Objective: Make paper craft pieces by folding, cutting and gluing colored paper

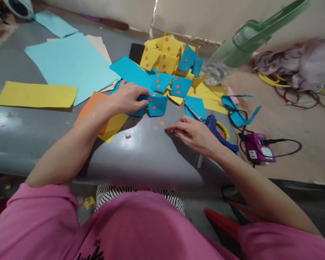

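My left hand (130, 96) rests on a blue paper piece (157, 105) dotted with small orange squares, its thumb and index finger at the piece's left side. At the tabletop, my right hand (189, 131) has its fingertips pinched together by a tiny orange square (168, 130). More loose orange squares (161, 123) lie between the two hands. Just right of my right hand is a blue glue gun (219, 133), with scissors (193, 111) behind the fingers. Beyond the hands stand folded yellow pieces (164, 54) and blue pieces (188, 59) bearing orange squares.
Light blue sheets (70, 65), a yellow strip (36, 95) and orange paper (90, 108) lie at the left. A purple power box (260, 148) with black cables is at the right. Behind it are a green plastic object (241, 43) and crumpled cloth (289, 65).
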A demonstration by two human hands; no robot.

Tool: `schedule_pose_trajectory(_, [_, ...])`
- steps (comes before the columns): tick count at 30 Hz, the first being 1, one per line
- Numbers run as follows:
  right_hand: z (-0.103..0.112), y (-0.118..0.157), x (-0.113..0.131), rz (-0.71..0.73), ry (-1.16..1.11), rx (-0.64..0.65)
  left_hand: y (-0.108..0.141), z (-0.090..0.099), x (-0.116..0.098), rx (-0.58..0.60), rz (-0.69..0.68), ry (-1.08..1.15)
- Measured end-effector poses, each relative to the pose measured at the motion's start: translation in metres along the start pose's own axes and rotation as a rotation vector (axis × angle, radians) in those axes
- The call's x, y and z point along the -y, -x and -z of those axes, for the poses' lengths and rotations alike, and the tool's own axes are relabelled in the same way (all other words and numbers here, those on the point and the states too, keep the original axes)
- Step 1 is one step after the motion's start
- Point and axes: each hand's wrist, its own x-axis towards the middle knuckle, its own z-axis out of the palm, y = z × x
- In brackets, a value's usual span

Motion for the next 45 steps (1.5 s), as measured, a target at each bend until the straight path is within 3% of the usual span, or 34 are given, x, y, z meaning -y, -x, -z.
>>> schedule_pose_trajectory(6, [0.0,0.007,-0.003,-0.029,0.122,-0.053,0.0,0.0,0.0,0.007,-0.004,-0.021])
schedule_pose_trajectory(10, [-0.001,0.004,0.002,-0.042,0.073,-0.073,0.0,0.0,-0.001,-0.01,0.002,-0.01])
schedule_pose_trajectory(19, [0.005,-0.02,0.013,-0.229,0.098,0.202,0.0,-0.001,0.001,-0.021,-0.005,0.004])
schedule_pose_trajectory(24, [0.014,-0.019,0.013,-0.188,0.023,0.21,-0.001,-0.001,0.002,-0.009,-0.011,-0.005])
schedule_pose_trajectory(29, [0.018,-0.016,0.017,-0.243,-0.274,0.105,0.0,-0.002,0.002,-0.025,-0.02,0.004])
schedule_pose_trajectory(32, [0.012,-0.023,0.018,-0.252,-0.417,-0.02,0.0,-0.001,0.001,-0.025,-0.022,0.019])
schedule_pose_trajectory(36, [-0.001,-0.039,0.013,-0.233,-0.531,-0.072,0.001,0.0,-0.001,-0.016,-0.012,0.02])
schedule_pose_trajectory(42, [-0.019,-0.055,0.015,-0.161,-0.336,-0.293,0.0,0.001,-0.002,0.003,-0.004,0.0])
schedule_pose_trajectory(45, [-0.026,-0.056,0.019,-0.162,-0.215,-0.327,0.0,0.0,-0.001,-0.003,-0.012,0.0])
